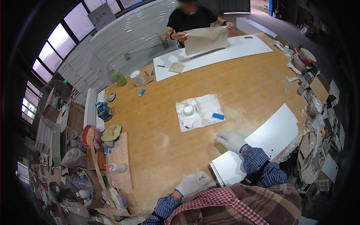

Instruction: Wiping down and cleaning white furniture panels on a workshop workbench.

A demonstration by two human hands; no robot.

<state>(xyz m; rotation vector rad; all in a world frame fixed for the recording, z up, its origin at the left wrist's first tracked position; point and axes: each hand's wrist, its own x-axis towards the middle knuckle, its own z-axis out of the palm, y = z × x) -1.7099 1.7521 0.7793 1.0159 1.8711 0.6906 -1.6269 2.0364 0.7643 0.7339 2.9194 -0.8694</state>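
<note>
My left hand (193,183), in a white glove with a blue cuff, is low over the near edge of the table with its fingers curled in. Nothing shows between them. Beside it lies a stack of white panels (230,168), its left edge close to my fingertips. My right hand (231,141), gloved the same way, hovers over the wood just beyond the panels. Its fingers reach left, a little bent and apart, and hold nothing. Farther off, a stained white cloth (208,103) carries a round white tub (188,109) and a blue block (218,116).
Across the wooden table (150,112), a co-worker (193,18) lifts a beige cloth (206,40) above a long white panel (240,50). At left stand a glue bottle (117,167), a board (122,180) and a green bottle (119,77). Clutter (315,101) lines the right edge.
</note>
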